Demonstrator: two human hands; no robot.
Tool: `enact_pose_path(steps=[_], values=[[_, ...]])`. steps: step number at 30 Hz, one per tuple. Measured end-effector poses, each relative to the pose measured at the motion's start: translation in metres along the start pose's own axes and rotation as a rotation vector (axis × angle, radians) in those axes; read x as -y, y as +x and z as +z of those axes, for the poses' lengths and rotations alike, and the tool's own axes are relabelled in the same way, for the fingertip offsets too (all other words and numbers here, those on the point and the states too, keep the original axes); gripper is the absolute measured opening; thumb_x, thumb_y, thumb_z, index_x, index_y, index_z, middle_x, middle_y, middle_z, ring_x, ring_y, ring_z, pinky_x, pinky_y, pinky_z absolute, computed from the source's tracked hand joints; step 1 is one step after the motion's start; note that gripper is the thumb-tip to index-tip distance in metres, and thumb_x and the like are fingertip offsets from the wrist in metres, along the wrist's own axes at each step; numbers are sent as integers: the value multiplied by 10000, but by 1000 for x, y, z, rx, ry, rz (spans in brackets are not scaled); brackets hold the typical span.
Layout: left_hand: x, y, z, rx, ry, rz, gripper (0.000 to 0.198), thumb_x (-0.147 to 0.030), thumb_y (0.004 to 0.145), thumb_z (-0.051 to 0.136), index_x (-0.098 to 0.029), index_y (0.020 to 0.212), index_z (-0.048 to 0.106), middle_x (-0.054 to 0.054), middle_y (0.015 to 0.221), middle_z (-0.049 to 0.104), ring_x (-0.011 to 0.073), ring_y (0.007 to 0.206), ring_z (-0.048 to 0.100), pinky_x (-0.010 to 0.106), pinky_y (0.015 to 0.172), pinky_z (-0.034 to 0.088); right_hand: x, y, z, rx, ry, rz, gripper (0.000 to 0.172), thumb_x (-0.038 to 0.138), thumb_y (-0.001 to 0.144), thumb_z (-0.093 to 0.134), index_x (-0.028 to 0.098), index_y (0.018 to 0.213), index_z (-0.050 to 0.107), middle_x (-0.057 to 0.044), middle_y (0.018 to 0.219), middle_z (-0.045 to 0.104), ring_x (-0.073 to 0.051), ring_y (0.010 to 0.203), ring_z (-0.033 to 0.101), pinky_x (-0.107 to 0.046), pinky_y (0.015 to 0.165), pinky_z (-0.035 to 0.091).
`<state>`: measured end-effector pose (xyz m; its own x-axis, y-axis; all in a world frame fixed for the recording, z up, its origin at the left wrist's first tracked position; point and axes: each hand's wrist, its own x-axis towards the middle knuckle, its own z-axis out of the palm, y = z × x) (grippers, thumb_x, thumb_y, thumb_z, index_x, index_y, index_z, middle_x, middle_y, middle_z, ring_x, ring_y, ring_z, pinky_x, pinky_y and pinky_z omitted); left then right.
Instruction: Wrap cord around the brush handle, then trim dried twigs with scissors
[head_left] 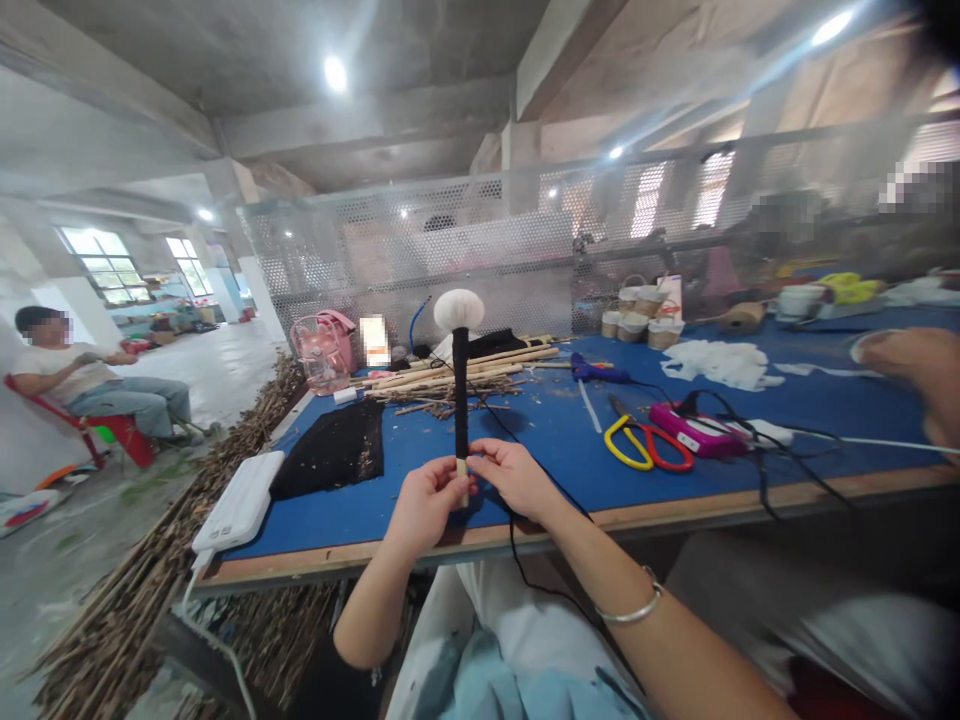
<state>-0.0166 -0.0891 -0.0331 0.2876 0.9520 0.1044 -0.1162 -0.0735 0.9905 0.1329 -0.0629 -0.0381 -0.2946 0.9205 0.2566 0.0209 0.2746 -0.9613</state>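
Upright in front of me stands a wooden stick wrapped in black cloth [460,390], topped by a round white fluffy ball [459,311]. The bare pale wood shows at its lower end. My left hand [427,503] is closed round that lower end, thumb and fingers pinching it. My right hand [514,478] pinches at the bottom edge of the black wrapping, from the right side. What else its fingertips hold, if anything, is too small to make out. A piece of black cloth [334,455] lies flat on the blue table left of my hands.
Scissors [649,443], a blue glue gun [600,370] and a purple power strip [697,430] lie to the right. Sticks [450,378] are piled behind. A white power bank [240,500] sits at the left edge. A co-worker's blurred hand [911,370] is at far right; another person [97,380] sits left.
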Motion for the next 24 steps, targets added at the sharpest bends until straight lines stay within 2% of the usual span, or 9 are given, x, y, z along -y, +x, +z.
enact_pose_path(steps=[3,6,8,11,14,16,19,24], values=[[-4,-3,-2,106,-30,-30,387,-393,666,680,-132,948,628,62,803,638,140,740,582,239,684,439,5,-2,2,87,152,42,320,378,720,604,126,916,578,17,631,567,-88,535,506,-238,556,436],[-10,-6,-2,190,63,13,331,-408,733,610,-137,921,645,62,799,626,141,732,568,242,684,430,11,-5,3,138,264,59,318,366,688,639,129,888,570,26,610,560,-84,504,489,-244,538,432],[-11,-7,-1,147,181,81,288,-398,739,601,-141,852,663,53,770,618,133,696,544,230,651,418,13,-7,2,118,242,45,287,341,675,650,134,860,578,14,635,585,-98,546,516,-247,565,435],[-8,-7,1,-21,323,154,227,-352,672,669,-146,765,679,49,748,622,141,690,529,227,636,413,10,-7,1,62,141,39,249,326,686,639,140,850,608,-4,672,617,-130,642,558,-251,607,439],[-2,-5,3,-136,312,130,267,-314,624,706,-143,825,673,50,740,638,146,675,541,232,627,422,6,-7,0,27,72,40,238,332,708,617,140,848,622,-7,652,619,-144,655,564,-252,602,437],[2,-4,4,-144,251,82,302,-313,626,705,-130,861,655,47,717,639,127,620,536,224,589,418,6,-6,-1,13,55,24,233,329,711,614,142,848,621,-6,652,620,-141,642,560,-249,596,434],[3,-2,3,-76,190,42,315,-327,666,676,-116,898,639,47,706,639,110,590,531,213,566,407,8,-6,0,38,65,12,236,341,723,600,147,858,604,5,638,610,-122,593,542,-242,583,427],[-1,-6,2,83,162,66,309,-378,769,569,-127,938,635,61,764,644,130,695,571,224,642,428,11,-7,5,122,133,12,237,369,735,584,151,824,555,24,586,569,-105,506,507,-247,542,417]])
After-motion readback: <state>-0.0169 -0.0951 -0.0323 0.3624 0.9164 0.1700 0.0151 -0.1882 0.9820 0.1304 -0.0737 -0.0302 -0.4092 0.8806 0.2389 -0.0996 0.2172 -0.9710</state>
